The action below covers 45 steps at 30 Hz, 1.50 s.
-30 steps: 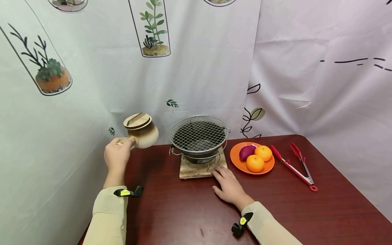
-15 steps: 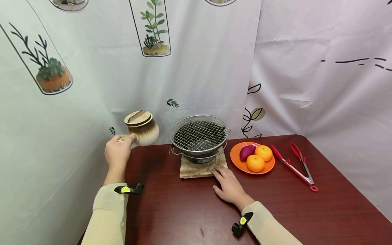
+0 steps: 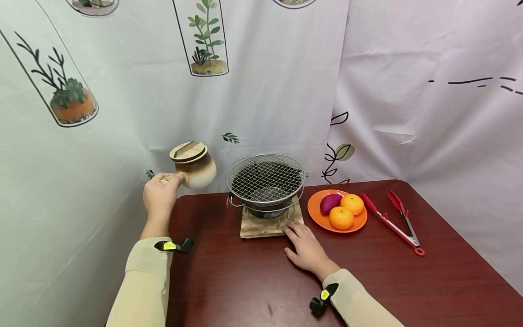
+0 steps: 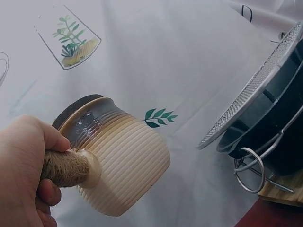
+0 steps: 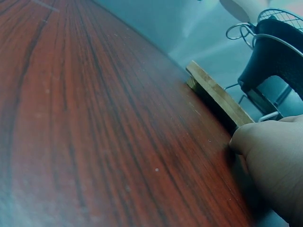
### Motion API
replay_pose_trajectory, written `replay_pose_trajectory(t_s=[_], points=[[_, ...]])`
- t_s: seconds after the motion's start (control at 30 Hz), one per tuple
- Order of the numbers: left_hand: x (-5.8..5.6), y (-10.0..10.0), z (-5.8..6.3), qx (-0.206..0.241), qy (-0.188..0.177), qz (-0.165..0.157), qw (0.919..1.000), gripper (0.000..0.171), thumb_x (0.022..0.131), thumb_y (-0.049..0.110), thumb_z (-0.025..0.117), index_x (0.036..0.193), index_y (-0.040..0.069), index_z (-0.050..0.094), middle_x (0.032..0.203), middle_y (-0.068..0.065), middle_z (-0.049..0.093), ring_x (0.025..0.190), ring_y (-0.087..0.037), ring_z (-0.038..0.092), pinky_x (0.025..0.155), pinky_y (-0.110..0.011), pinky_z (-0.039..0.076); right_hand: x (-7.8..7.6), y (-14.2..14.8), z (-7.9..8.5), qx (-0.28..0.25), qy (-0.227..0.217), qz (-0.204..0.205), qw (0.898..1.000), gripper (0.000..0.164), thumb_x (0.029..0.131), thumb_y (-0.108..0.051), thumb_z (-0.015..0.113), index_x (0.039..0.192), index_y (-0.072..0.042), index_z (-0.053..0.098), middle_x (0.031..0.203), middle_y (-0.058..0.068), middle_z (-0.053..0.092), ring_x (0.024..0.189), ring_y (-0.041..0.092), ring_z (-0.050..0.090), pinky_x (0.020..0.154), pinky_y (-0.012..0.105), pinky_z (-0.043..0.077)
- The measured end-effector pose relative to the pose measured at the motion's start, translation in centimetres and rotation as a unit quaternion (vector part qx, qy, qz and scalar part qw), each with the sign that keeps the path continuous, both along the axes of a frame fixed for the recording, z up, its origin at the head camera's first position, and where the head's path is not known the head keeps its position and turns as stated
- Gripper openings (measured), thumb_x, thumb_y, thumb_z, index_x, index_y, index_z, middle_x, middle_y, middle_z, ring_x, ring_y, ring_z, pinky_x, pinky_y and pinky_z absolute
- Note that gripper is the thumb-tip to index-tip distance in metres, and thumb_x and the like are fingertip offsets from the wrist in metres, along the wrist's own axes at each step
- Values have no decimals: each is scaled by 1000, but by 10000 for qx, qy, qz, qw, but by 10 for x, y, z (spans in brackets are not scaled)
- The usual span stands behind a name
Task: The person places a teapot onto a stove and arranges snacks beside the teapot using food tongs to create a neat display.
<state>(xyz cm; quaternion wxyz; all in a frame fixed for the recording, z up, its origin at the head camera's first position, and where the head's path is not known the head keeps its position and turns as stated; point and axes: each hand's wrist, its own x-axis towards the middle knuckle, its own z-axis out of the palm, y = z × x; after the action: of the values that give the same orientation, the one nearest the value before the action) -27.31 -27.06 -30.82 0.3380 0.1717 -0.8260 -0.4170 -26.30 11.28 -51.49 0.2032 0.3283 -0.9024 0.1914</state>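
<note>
My left hand [image 3: 160, 196] grips the twine-wrapped side handle [image 4: 66, 169] of a brown-and-cream ceramic pot [image 3: 198, 172]. A flat wooden lid [image 3: 188, 151] sits on the pot, which hangs in the air above the table's back left edge, left of the grill. The round tabletop grill [image 3: 266, 184], with a mesh grate over a black bowl, stands in a wire frame on a wooden board [image 3: 261, 230]. My right hand [image 3: 304, 247] rests at the board's front right corner, fingers stretched out and fingertips touching it. In the right wrist view only its near side shows, beside the board's edge.
Right of the board lies an orange plate [image 3: 316, 218] holding two oranges [image 3: 341, 218] and a purple sweet potato [image 3: 329, 204]. Red-handled tongs [image 3: 394, 227] lie spread apart farther right. A printed white curtain [image 3: 278, 100] hangs behind the dark red table [image 3: 233, 281].
My left hand has lifted the pot higher and moved it slightly right, towards the grill. The right hand has stayed where it was.
</note>
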Motion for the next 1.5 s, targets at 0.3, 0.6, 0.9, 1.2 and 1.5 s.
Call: replay_pose_trajectory(t_s=[0.3, 0.6, 0.9, 1.2, 1.5], points=[[-5, 5, 4, -14, 17, -129, 9999, 36, 85, 42, 73, 103, 11, 79, 80, 9, 69, 92, -23, 63, 77, -34, 46, 2, -1, 1, -122, -13, 23, 9999, 58, 85, -24, 74, 137, -3, 60, 141, 19, 55, 134, 42, 47, 114, 57, 33], [-12, 12, 12, -5, 62, -293, 9996, 38, 85, 42, 72, 103, 10, 78, 96, -7, 73, 94, -24, 64, 76, -34, 46, 2, 0, 2, -61, -165, -7, 9998, 58, 87, -26, 72, 139, -5, 58, 144, 18, 53, 137, 41, 45, 116, 56, 30], [-23, 20, 19, 254, 58, -501, 9984, 40, 85, 45, 73, 102, 9, 77, 90, 1, 71, 85, -14, 59, 73, -30, 45, 1, 1, 1, -85, -121, 27, 9999, 58, 87, -25, 72, 139, -5, 58, 144, 19, 53, 136, 42, 45, 116, 56, 31], [-31, 27, 24, 157, -79, -584, 9981, 42, 84, 47, 72, 103, 10, 76, 92, -1, 72, 87, -15, 60, 75, -31, 46, 1, 1, 1, -33, -99, -4, 9999, 58, 86, -25, 72, 139, -5, 59, 144, 18, 53, 136, 41, 45, 116, 56, 30], [-36, 33, 30, 242, 21, -783, 9966, 39, 84, 43, 73, 102, 9, 76, 93, -2, 72, 88, -15, 60, 75, -30, 46, 1, 1, 1, -77, -48, 28, 10000, 57, 86, -23, 72, 138, -4, 59, 143, 20, 53, 135, 42, 46, 115, 57, 31]])
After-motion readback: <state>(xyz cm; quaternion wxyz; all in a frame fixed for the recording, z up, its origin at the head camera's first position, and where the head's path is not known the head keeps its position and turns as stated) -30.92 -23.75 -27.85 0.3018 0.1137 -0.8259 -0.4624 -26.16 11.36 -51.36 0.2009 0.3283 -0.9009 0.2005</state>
